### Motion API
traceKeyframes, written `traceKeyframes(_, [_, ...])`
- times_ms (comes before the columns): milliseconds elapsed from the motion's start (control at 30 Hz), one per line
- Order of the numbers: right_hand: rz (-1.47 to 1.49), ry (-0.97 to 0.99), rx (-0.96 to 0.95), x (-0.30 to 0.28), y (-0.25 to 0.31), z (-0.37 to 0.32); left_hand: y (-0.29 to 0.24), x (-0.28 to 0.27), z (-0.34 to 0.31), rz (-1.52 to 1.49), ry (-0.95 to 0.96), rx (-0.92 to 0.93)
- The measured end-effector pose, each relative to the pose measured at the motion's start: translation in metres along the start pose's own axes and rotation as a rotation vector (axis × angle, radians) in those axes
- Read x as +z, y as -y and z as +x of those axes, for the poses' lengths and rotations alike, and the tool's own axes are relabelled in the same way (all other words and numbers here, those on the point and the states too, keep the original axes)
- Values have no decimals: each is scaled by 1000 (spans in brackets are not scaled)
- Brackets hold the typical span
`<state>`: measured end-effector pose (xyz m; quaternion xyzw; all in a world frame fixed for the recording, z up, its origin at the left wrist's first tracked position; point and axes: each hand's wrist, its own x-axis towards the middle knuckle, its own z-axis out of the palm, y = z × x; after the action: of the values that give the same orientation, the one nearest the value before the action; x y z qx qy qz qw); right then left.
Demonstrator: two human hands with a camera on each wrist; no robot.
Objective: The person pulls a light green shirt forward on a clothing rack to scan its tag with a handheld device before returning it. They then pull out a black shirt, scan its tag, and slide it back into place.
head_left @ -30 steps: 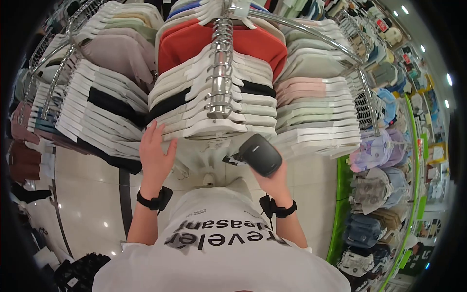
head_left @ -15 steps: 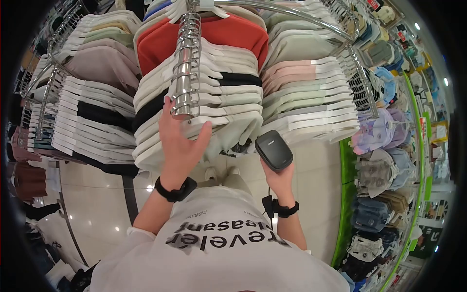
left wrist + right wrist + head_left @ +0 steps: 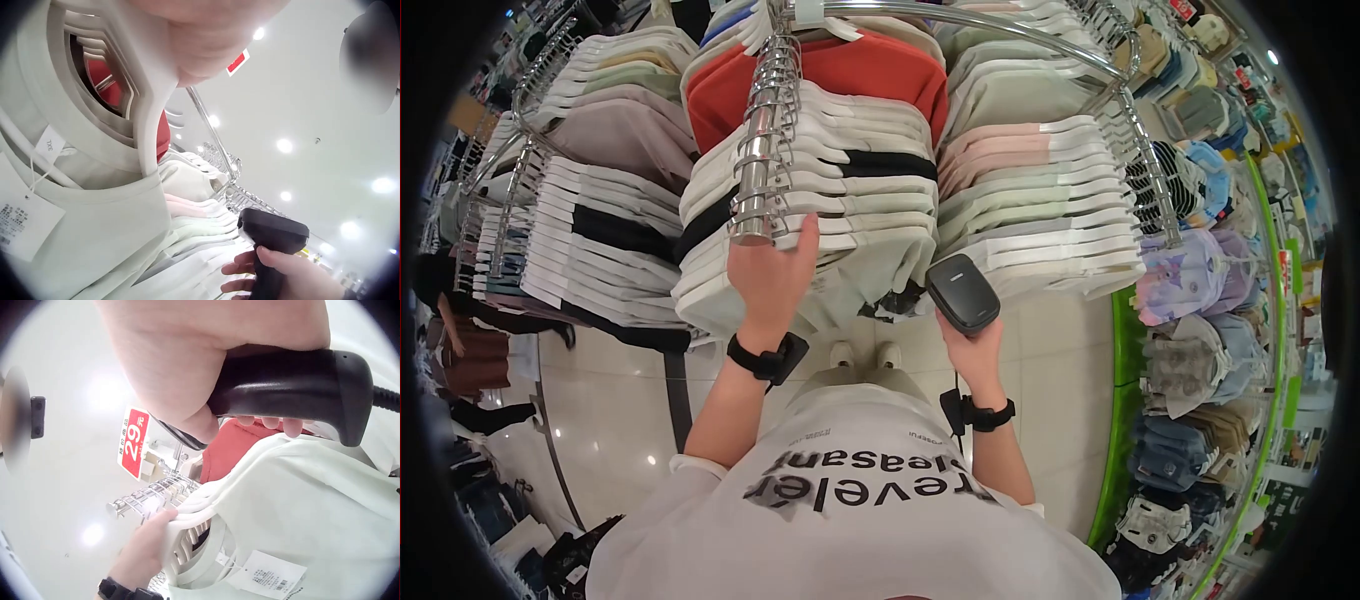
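Handheld scanner (image 3: 963, 292), black and smooth, with a broad rounded head and a narrower grip, held upright in the right hand (image 3: 975, 350), whose fingers are curled round the grip; it stands just beside the front end of the middle row of hanging garments. The left hand (image 3: 768, 285) is closed over the top of the front hanger (image 3: 195, 519), white, below the end of the chrome rail (image 3: 752, 185). From this hanger hangs the front shirt (image 3: 325, 512), very pale green with a round neck; a dark print (image 3: 895, 303) shows low on it in the head view. Farther back along the row is a red garment (image 3: 880, 75). The left wrist view alone makes legible a small size label (image 3: 50, 145) reading 3XL, inside the collar. The right wrist view shows the barcode on the white paper tag (image 3: 269, 575), the ribbed cable (image 3: 386, 398) leaving the scanner's grip, and a red-and-white sign (image 3: 133, 444) marked 29, its figures readable only there.
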<state>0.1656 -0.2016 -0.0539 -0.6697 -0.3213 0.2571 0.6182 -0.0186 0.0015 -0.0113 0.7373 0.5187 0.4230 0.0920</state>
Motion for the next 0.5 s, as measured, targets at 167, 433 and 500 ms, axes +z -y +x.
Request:
traceKeyframes(167, [-40, -17, 2, -18, -11, 12, 5, -5, 0, -81, 63, 20])
traceKeyframes(433, [7, -12, 34, -30, -13, 40, 15, -12, 2, -149, 115, 163])
traceKeyframes(500, [46, 1, 51, -28, -18, 52, 15, -13, 3, -131, 103, 194])
